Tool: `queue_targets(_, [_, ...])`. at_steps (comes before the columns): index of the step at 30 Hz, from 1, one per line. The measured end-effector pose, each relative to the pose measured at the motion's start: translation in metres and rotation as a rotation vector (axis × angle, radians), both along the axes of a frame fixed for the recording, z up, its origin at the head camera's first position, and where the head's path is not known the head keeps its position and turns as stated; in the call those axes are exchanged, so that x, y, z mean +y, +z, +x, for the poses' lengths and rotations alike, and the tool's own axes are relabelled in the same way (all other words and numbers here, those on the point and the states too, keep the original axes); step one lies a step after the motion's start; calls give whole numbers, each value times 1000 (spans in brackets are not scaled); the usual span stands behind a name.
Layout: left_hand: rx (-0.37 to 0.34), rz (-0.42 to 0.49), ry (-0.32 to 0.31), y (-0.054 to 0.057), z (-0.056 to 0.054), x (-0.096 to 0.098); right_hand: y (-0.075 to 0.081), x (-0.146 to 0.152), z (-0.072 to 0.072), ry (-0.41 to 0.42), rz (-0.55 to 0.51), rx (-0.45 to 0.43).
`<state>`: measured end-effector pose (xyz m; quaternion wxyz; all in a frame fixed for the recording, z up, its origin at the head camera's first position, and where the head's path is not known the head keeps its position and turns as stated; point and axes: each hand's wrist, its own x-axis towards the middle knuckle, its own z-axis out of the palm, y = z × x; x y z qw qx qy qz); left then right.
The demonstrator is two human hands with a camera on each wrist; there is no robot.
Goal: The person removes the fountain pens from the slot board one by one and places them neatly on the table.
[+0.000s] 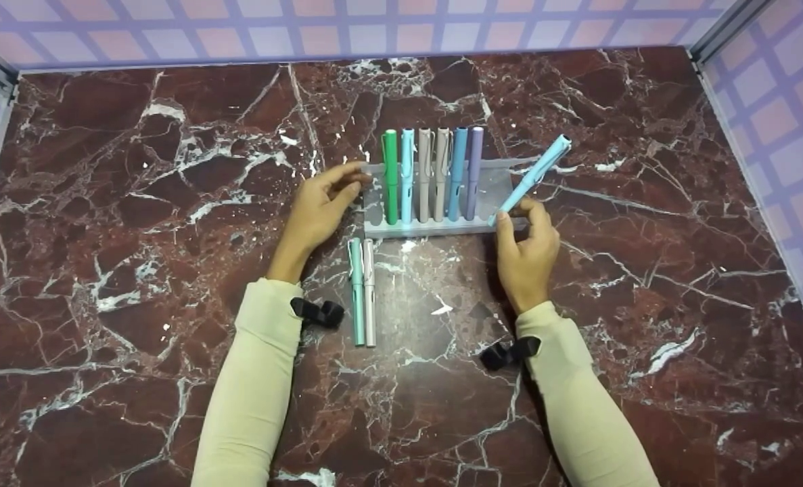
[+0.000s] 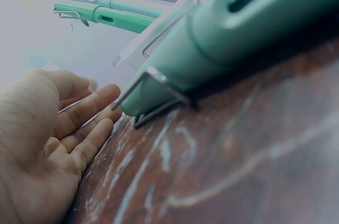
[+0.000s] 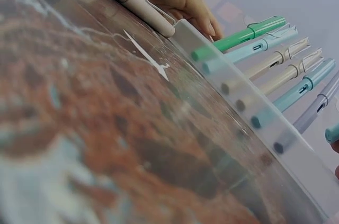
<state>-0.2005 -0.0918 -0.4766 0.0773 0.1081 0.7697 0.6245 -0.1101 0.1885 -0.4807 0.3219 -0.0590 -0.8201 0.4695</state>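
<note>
A clear pen holder stands mid-table with a row of capped pens upright in it: a green pen, a light blue one, two grey-beige ones, a darker blue one and a purple pen. At its right end my right hand pinches another light blue pen near its lower tip, the cap leaning up and right. My left hand is at the holder's left end, fingertips beside its edge; in the left wrist view its fingers are loosely bent with nothing between them.
A teal pen and a pale pinkish pen lie side by side on the dark red marbled table, in front of the holder's left end. Checkered panels rise behind the table and at its sides.
</note>
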Motion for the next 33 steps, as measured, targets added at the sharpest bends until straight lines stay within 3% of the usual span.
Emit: queue_targets(33, [-10, 20, 0, -2, -1, 0, -1, -6, 6, -10, 32, -3])
